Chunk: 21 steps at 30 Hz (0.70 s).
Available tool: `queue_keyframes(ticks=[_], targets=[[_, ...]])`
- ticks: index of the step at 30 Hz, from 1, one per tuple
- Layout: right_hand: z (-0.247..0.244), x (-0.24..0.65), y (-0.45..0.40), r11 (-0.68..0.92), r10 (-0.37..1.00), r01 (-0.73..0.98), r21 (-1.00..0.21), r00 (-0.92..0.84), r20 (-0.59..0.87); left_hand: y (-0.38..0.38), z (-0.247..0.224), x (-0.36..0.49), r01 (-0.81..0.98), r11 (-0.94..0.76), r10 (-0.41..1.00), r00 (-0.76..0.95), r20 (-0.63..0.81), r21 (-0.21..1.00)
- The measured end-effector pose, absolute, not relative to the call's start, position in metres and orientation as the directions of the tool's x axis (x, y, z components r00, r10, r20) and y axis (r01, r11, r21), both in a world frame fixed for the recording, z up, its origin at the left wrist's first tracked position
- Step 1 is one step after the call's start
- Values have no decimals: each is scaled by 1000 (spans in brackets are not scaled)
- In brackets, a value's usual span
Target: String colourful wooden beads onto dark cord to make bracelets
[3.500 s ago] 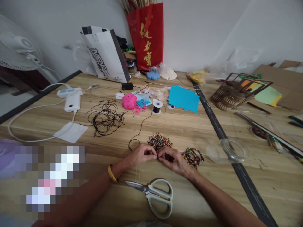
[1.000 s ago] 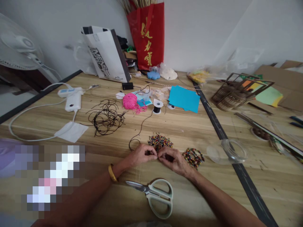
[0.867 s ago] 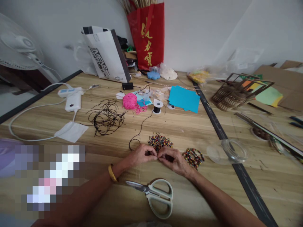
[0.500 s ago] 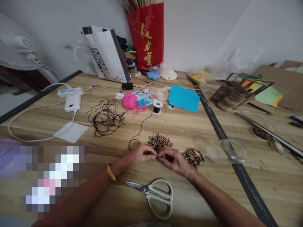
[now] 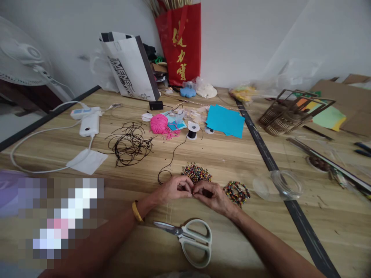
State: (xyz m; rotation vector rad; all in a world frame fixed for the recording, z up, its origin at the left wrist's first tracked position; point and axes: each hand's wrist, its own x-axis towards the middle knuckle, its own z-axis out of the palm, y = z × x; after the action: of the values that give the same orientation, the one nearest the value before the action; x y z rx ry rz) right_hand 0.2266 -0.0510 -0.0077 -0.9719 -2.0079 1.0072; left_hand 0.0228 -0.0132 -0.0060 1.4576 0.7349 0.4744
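The left hand (image 5: 175,188) and the right hand (image 5: 213,196) meet low in the middle of the frame. On each hand the thumb and finger tips are together in a pinch, and the two pinches are right next to each other. What is between the tips is too small to tell. A yellow bracelet (image 5: 137,212) is on the left wrist.

A pile of little round beads (image 5: 197,172) in many colors lies just above the hands, in the middle of the frame. Some strung beads (image 5: 238,195), curled in loops, lie just to the right of the right hand. Below the hands is a pair of scissors (image 5: 181,233) with pale handles, and its blades point left.

Higher up in the middle stands a white spool (image 5: 192,133) with black cord on it. The cord runs down to a loop near the left hand. A messy heap of black cord (image 5: 130,146) is left of the spool. A pink ball of yarn (image 5: 159,124) sits between them, a bit higher. Blue sheets (image 5: 225,121) lie to the right of the spool. A red bag (image 5: 185,46) stands at the top middle of the frame, and a white bag (image 5: 133,67) leans to the left of it. All this is on a wooden table (image 5: 240,154).
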Motion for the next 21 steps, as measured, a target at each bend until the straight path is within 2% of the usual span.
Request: queue_keyframes(ticks=[4,8,21], targets=[[-4,227,-51,415,826,261,-872,-509,241,-13,-9,22,136,80,692,706,-154,987],[0,227,-50,467,804,222,-856,-510,306,-12,-7,22,151,62,728,669,-149,986],[3,227,-49,505,798,223,-834,-490,352,-10,-2,21,56,205,695,695,-185,977]])
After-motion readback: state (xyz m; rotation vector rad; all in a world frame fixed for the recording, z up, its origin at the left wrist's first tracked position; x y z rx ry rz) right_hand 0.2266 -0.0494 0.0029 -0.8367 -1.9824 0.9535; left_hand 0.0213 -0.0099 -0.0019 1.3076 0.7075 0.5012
